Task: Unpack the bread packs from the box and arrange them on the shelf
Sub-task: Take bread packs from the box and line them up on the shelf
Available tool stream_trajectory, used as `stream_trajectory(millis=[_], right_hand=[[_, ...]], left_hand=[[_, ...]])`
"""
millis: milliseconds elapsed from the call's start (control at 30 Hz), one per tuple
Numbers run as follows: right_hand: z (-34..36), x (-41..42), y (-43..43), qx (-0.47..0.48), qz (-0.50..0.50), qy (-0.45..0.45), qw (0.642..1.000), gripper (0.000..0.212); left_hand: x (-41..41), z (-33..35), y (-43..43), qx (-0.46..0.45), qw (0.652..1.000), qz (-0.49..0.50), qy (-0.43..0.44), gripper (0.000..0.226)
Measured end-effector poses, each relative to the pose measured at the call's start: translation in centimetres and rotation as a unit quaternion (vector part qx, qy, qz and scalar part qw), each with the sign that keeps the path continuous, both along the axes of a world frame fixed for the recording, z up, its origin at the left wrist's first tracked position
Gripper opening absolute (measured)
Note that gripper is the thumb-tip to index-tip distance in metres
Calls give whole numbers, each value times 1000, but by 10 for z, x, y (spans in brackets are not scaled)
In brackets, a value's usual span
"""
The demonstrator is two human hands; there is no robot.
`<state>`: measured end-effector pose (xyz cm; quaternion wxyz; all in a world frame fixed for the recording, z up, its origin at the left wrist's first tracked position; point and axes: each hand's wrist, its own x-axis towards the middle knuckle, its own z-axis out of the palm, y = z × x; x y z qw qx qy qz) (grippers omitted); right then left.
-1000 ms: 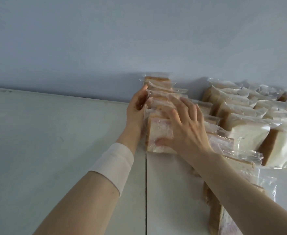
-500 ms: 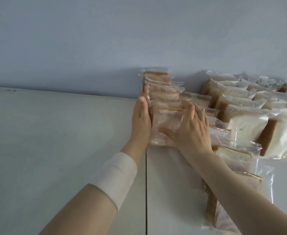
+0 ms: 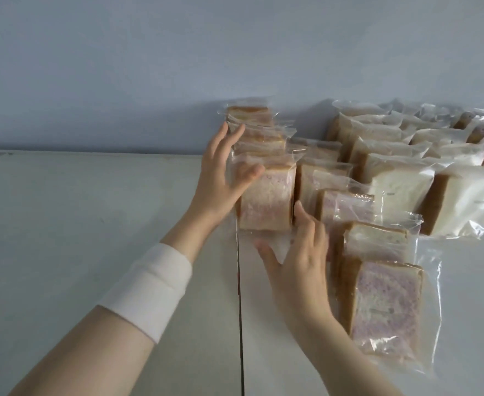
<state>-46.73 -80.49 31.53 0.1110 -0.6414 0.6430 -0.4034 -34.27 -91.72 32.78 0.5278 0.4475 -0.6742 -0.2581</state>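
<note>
As the spread left hand (image 3: 223, 172) and spread right hand (image 3: 300, 258) flank the 12 o'clock bread row (image 3: 266, 195), squaring it seems the step; next, probably fetching another pack.

I have one view only — the head camera, wide-angle, looking forward and down over both forearms onto the white shelf (image 3: 92, 252). It sits close: the left hand (image 3: 220, 178) and right hand (image 3: 300, 270) fill the middle, the bread packs (image 3: 266, 201) run off the right edge, and the pale wall (image 3: 149, 67) takes the upper third.
</note>
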Motion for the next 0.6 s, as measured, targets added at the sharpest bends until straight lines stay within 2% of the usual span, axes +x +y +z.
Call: stream_trajectory(millis=[67, 100, 200, 267, 367, 467, 533, 600], right_hand=[[-16, 9, -7, 80, -28, -70, 994, 75], [-21, 14, -13, 86, -50, -91, 991, 73], [-30, 26, -34, 29, -129, -164, 978, 59], [-28, 32, -41, 25, -173, -260, 950, 43], [-27, 33, -48, 30, -176, -213, 961, 47], [-25, 34, -59, 25, -180, -241, 953, 47], [-22, 35, -61, 32, -183, -340, 922, 43], [-19, 34, -60, 45, -166, -516, 839, 30]], left_hand=[[3, 7, -2, 10, 998, -17, -68, 59], [4, 9, -3, 12, 995, -24, -98, 58], [4, 11, -7, -29, 990, -15, -139, 53], [5, 9, -10, -57, 990, -3, -132, 49], [3, 9, -14, -74, 989, 0, -131, 48], [-2, 10, -17, -77, 986, -1, -147, 48], [-2, 8, -17, -79, 987, -3, -142, 48], [0, 5, -17, -81, 987, -8, -138, 49]])
